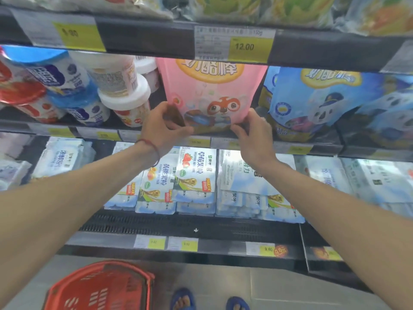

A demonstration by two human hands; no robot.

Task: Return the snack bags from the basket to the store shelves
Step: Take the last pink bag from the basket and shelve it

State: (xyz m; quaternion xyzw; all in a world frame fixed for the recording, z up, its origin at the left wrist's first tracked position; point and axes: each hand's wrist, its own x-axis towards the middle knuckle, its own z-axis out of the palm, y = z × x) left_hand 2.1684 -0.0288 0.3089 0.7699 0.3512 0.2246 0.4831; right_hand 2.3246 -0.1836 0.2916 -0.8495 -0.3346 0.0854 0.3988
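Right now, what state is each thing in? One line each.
Pink plastic snack bag: upright at the middle shelf's front, held at both lower corners.
Left-hand grip: pinches the bag's lower left corner.
Right-hand grip: pinches its lower right corner.
Blue plastic snack bag: upright beside the pink one, untouched.
Red plastic basket: on the floor, no bags in the visible part.

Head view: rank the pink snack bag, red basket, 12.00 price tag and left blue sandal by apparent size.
1. pink snack bag
2. red basket: cropped and nearer, so unsure against the bag
3. 12.00 price tag
4. left blue sandal
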